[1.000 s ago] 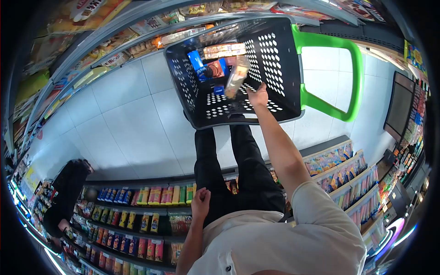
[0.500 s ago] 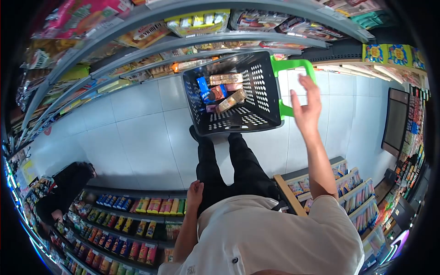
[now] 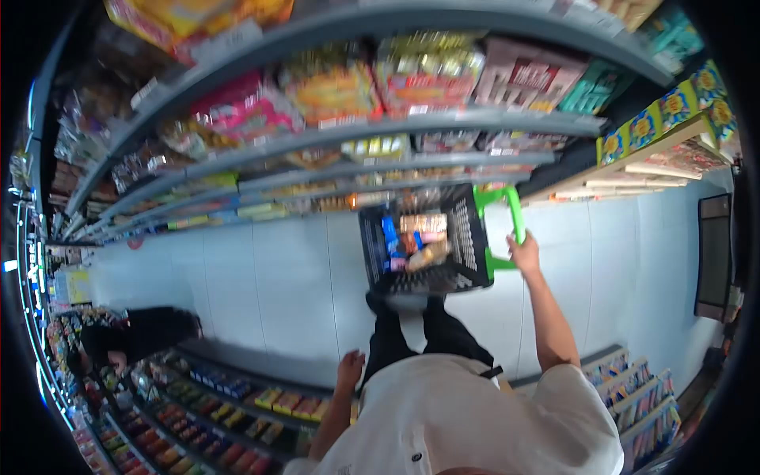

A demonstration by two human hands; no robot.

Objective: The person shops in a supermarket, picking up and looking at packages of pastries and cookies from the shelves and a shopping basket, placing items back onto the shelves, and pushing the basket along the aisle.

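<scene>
My right hand (image 3: 523,252) is closed around the green handle (image 3: 514,218) of a black shopping basket (image 3: 467,273). The basket's mouth faces up towards me, and its perforated sides show. Inside lie a blue packet (image 3: 389,237), a pale brown packet (image 3: 423,223) and another light-coloured packet (image 3: 430,256). Smaller items among them are too blurred to name. Down at my left side, my left hand (image 3: 351,369) hangs free with loosely bent fingers and nothing visible in it.
Shelves (image 3: 356,128) of packaged snacks run along the far side of the aisle. Behind me are more stocked shelves (image 3: 237,404) and a display rack (image 3: 633,388). A person in dark clothes (image 3: 150,332) is low down at the left. Pale tiles cover the floor (image 3: 293,277).
My right hand has gone from open beside the handle to closed on it. The view has tilted up, so the basket appears lower and further right, and more upper shelving shows.
</scene>
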